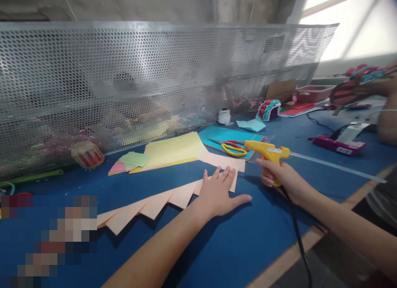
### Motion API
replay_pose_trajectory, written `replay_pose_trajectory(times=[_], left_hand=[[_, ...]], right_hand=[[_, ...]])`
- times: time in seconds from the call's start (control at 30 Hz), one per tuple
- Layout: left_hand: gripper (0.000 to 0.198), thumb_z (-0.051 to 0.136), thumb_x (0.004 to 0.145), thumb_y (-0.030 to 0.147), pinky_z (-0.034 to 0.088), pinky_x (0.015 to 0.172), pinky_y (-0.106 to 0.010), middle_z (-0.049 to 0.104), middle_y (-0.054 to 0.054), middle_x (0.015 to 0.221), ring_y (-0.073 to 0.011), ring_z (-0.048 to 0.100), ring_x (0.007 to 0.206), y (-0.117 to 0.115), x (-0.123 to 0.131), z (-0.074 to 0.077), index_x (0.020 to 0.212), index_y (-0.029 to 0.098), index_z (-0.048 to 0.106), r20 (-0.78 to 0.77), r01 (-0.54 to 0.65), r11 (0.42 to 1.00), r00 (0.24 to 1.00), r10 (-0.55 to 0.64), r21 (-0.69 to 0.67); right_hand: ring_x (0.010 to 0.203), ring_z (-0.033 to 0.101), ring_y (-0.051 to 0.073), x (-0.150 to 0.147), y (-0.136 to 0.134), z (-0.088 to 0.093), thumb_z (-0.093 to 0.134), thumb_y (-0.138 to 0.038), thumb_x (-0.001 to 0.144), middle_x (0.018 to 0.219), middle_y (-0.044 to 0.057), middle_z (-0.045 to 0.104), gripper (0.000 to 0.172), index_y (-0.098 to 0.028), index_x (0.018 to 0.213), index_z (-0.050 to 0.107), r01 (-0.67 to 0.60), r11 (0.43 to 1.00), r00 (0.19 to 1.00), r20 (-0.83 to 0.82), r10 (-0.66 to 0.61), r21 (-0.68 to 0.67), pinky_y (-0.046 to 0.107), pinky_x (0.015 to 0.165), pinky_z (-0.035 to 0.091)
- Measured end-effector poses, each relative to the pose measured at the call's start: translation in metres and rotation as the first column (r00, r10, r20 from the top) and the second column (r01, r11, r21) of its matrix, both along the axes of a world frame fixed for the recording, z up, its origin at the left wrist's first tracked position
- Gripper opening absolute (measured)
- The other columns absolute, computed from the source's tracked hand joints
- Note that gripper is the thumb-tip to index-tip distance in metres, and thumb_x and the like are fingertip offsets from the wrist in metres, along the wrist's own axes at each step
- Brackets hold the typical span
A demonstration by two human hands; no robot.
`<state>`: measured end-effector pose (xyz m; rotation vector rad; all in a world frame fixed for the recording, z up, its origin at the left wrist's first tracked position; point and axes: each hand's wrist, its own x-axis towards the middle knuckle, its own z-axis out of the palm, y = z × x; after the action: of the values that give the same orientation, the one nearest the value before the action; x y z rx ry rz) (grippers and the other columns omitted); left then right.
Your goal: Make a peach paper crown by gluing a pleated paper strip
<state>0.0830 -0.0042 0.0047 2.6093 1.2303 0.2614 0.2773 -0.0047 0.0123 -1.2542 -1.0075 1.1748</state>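
My left hand [217, 193] lies flat, fingers spread, on the right end of a long strip of overlapping peach paper pieces [182, 195] whose pointed corners face me. Part of the strip under the palm is hidden. In my right hand [283, 178] is a yellow hot glue gun [268, 151], its nozzle pointing left. A long clear glue stick [338, 167] sticks out of its back, and a black cord [296, 228] hangs from the handle. Just beyond my left hand, another peach paper strip [221, 160] touches the yellow paper sheets [173, 149].
Scissors [234, 148] with red and yellow handles rest on blue paper [217, 133]. Folded green paper [134, 159] lies left of them. A perforated metal screen [139, 73] borders the back. At right are a purple power strip [338, 144] and another person's hand [376, 87].
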Motion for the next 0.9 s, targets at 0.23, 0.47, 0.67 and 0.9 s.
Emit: replay_pose_trajectory(times=[0.23,0.47,0.67,0.9], left_hand=[[0.055,0.042,0.089,0.044,0.025,0.111,-0.049,0.042,-0.012,0.143,-0.0237,0.035,0.134,-0.008,0.000,0.001,0.136,0.015,0.040,0.134,-0.019,0.982,0.991,-0.007,0.189],[0.062,0.044,0.088,0.049,0.033,0.107,-0.041,0.045,-0.014,0.141,-0.0255,0.040,0.130,-0.006,-0.001,-0.003,0.136,0.010,0.040,0.147,-0.031,0.990,0.989,0.011,0.136],[0.037,0.043,0.091,0.037,0.044,0.091,-0.034,0.066,-0.013,0.109,-0.0248,0.058,0.106,-0.007,-0.004,0.015,0.111,0.011,0.060,0.134,-0.003,0.992,0.991,-0.014,0.129],[0.047,0.030,0.096,0.035,0.041,0.063,-0.030,0.067,-0.009,0.072,-0.0201,0.060,0.067,-0.003,-0.013,0.052,0.075,0.013,0.067,0.191,-0.068,0.996,0.980,0.055,0.062]], right_hand=[[0.035,0.035,0.006,0.001,-0.002,-0.001,0.071,-0.036,0.069,0.041,-0.010,0.037,0.030,-0.021,0.068,0.045,-0.009,1.000,1.000,0.005,0.009,0.019,0.019,0.036,0.030],[0.036,0.034,0.006,0.000,-0.003,0.000,0.071,-0.041,0.069,0.042,-0.010,0.035,0.036,-0.021,0.065,0.041,0.005,1.000,1.000,0.017,-0.006,0.023,0.021,0.035,0.028],[0.036,0.036,0.007,-0.001,-0.005,0.004,0.069,-0.041,0.070,0.043,-0.009,0.036,0.035,-0.021,0.064,0.041,-0.009,1.000,0.999,0.036,0.008,0.026,0.022,0.037,0.029],[0.038,0.037,0.007,-0.002,-0.005,0.002,0.069,-0.043,0.070,0.043,-0.008,0.036,0.037,-0.022,0.062,0.040,-0.018,0.999,0.997,0.078,0.014,0.043,0.023,0.038,0.031]])
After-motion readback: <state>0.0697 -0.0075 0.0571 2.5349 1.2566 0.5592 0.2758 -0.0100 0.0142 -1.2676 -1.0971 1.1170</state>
